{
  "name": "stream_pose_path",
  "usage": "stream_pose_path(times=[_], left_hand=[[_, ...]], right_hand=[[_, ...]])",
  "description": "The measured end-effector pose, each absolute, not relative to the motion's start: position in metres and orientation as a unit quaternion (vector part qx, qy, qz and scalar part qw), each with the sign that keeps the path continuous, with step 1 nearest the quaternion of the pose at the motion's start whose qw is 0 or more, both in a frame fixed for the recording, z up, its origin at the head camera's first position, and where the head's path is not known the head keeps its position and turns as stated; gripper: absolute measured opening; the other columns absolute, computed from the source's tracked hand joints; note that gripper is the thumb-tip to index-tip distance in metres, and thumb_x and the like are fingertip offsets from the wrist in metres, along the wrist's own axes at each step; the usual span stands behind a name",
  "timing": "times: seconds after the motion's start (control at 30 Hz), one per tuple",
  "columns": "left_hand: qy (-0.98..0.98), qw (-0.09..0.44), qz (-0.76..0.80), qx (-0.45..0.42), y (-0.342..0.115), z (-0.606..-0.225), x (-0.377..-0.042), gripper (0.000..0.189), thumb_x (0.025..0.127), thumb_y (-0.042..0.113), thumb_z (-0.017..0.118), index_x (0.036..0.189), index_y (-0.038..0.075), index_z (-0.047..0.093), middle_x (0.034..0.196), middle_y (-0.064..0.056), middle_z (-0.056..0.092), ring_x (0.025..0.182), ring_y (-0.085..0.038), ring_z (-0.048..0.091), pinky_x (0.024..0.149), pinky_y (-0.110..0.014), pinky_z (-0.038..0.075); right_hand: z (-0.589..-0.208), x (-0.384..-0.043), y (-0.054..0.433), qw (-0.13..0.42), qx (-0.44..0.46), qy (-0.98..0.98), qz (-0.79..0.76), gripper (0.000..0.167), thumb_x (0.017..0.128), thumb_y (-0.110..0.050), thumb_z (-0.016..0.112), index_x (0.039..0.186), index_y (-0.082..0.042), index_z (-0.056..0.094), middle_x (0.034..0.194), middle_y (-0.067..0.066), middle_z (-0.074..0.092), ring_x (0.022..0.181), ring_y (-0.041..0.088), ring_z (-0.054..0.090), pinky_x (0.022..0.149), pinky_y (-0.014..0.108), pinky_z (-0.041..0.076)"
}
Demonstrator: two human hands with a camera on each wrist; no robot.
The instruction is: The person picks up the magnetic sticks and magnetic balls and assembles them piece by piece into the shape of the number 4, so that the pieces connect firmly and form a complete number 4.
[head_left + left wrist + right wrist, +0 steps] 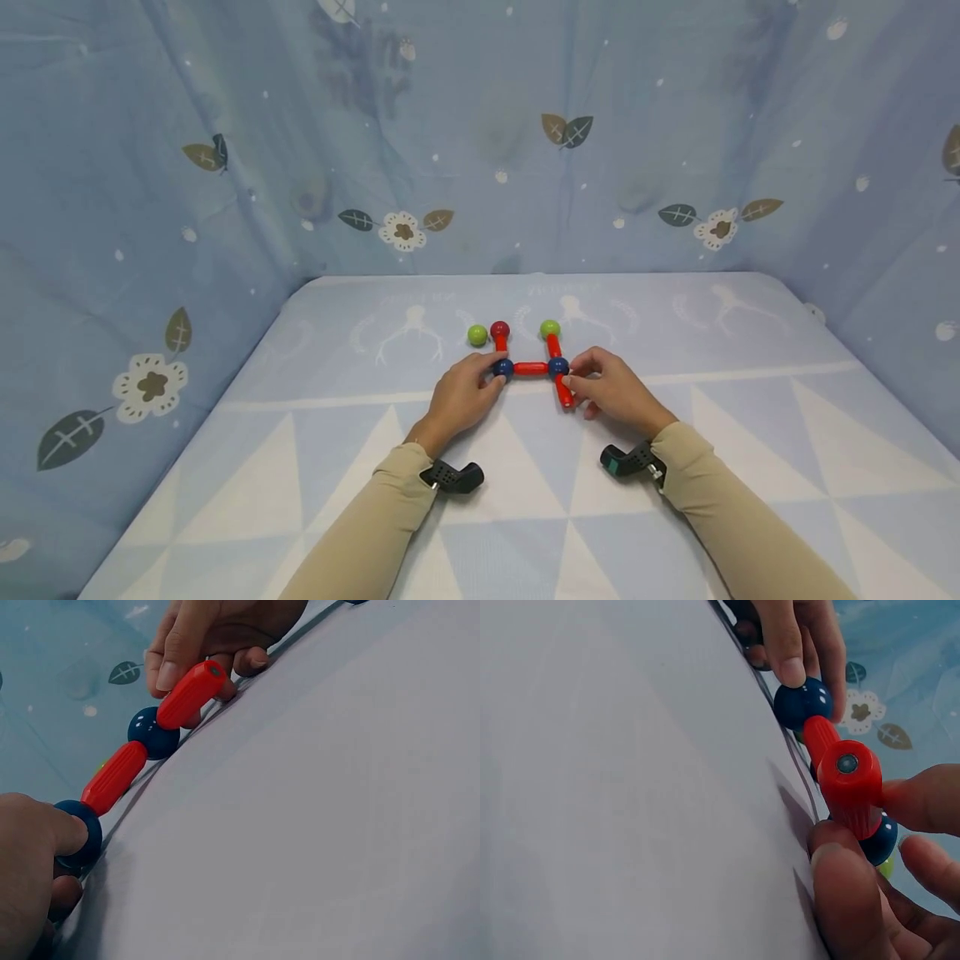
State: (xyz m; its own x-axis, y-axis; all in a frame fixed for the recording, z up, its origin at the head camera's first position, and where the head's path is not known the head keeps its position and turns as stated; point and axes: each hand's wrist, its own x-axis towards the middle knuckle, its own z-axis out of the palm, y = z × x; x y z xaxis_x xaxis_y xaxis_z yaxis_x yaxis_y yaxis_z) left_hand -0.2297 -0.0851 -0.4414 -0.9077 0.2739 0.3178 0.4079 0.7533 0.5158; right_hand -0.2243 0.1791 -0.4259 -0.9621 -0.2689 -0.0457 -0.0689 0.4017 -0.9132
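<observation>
Red rods and coloured balls form a joined figure on the table. My left hand (467,390) pinches the left blue ball (503,368) between thumb and fingers. From it a red connecting rod (531,367) runs across to the right blue ball (558,367). With thumb and fingers on both sides, my right hand (615,387) holds the near red rod (851,787), whose free end shows a grey round tip. The near rod joins the right blue ball. Beyond the blue balls, short red rods lead to a dark red ball (499,330) and a green ball (550,328).
A loose green ball (477,335) lies just left of the dark red one. The table (517,500) has a cloth with pale triangles, and a blue floral curtain (480,167) hangs behind and at the sides. Each wrist wears a black camera mount (452,477).
</observation>
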Motion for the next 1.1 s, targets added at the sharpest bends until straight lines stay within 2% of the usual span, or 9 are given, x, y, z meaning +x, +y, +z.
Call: stream_pose_path(times=[0.17, 0.27, 0.5, 0.63, 0.8, 0.9, 1.1], left_hand=[[-0.930, 0.110, -0.300, -0.184, -0.085, -0.440, -0.231, 0.041, 0.095, 0.024, 0.069, 0.136, 0.021, 0.064, 0.094, 0.002, 0.060, 0.069, -0.012, 0.049, 0.059, -0.028, 0.039], [-0.928, 0.109, -0.305, -0.184, -0.083, -0.442, -0.230, 0.041, 0.095, 0.024, 0.070, 0.136, 0.021, 0.065, 0.093, 0.002, 0.060, 0.067, -0.011, 0.049, 0.059, -0.028, 0.038], [-0.924, 0.102, -0.315, -0.192, -0.077, -0.449, -0.225, 0.041, 0.095, 0.023, 0.069, 0.136, 0.021, 0.065, 0.100, 0.001, 0.063, 0.066, -0.010, 0.049, 0.058, -0.027, 0.038], [-0.926, 0.105, -0.313, -0.185, -0.079, -0.450, -0.224, 0.042, 0.095, 0.022, 0.069, 0.136, 0.021, 0.065, 0.094, 0.001, 0.062, 0.066, -0.011, 0.049, 0.058, -0.027, 0.038], [-0.924, 0.109, -0.316, -0.183, -0.081, -0.449, -0.228, 0.043, 0.095, 0.020, 0.069, 0.137, 0.022, 0.063, 0.084, 0.003, 0.056, 0.068, -0.011, 0.048, 0.061, -0.028, 0.038], [-0.926, 0.103, -0.317, -0.179, -0.082, -0.447, -0.230, 0.043, 0.095, 0.019, 0.069, 0.138, 0.023, 0.063, 0.077, 0.003, 0.051, 0.066, -0.011, 0.047, 0.061, -0.028, 0.038], [-0.930, 0.098, -0.312, -0.170, -0.085, -0.442, -0.230, 0.044, 0.096, 0.021, 0.069, 0.139, 0.024, 0.063, 0.067, 0.004, 0.047, 0.060, -0.011, 0.045, 0.057, -0.028, 0.035]], right_hand=[[-0.424, -0.228, 0.180, 0.102, -0.101, 0.836, -0.529, 0.046, 0.096, -0.014, 0.068, 0.135, -0.001, 0.049, 0.114, 0.020, 0.060, 0.061, 0.027, 0.064, 0.062, 0.037, 0.057], [-0.423, -0.230, 0.184, 0.113, -0.110, 0.843, -0.514, 0.051, 0.096, -0.018, 0.069, 0.140, -0.002, 0.050, 0.114, 0.019, 0.061, 0.066, 0.026, 0.067, 0.063, 0.038, 0.058], [-0.428, -0.237, 0.196, 0.123, -0.106, 0.851, -0.499, 0.046, 0.097, -0.023, 0.069, 0.136, -0.002, 0.057, 0.109, 0.017, 0.063, 0.077, 0.023, 0.068, 0.064, 0.036, 0.057], [-0.426, -0.241, 0.194, 0.125, -0.110, 0.852, -0.497, 0.040, 0.097, -0.023, 0.068, 0.132, -0.004, 0.062, 0.104, 0.014, 0.065, 0.075, 0.024, 0.065, 0.065, 0.035, 0.056], [-0.421, -0.247, 0.190, 0.102, -0.104, 0.865, -0.480, 0.035, 0.095, -0.023, 0.069, 0.127, -0.009, 0.066, 0.108, 0.012, 0.065, 0.067, 0.025, 0.062, 0.067, 0.034, 0.052], [-0.422, -0.249, 0.187, 0.087, -0.101, 0.871, -0.472, 0.033, 0.095, -0.023, 0.070, 0.126, -0.011, 0.068, 0.112, 0.011, 0.066, 0.069, 0.024, 0.061, 0.068, 0.034, 0.051], [-0.423, -0.250, 0.185, 0.069, -0.128, 0.872, -0.468, 0.034, 0.096, -0.022, 0.069, 0.129, -0.014, 0.068, 0.119, 0.009, 0.066, 0.085, 0.023, 0.061, 0.070, 0.034, 0.054]])
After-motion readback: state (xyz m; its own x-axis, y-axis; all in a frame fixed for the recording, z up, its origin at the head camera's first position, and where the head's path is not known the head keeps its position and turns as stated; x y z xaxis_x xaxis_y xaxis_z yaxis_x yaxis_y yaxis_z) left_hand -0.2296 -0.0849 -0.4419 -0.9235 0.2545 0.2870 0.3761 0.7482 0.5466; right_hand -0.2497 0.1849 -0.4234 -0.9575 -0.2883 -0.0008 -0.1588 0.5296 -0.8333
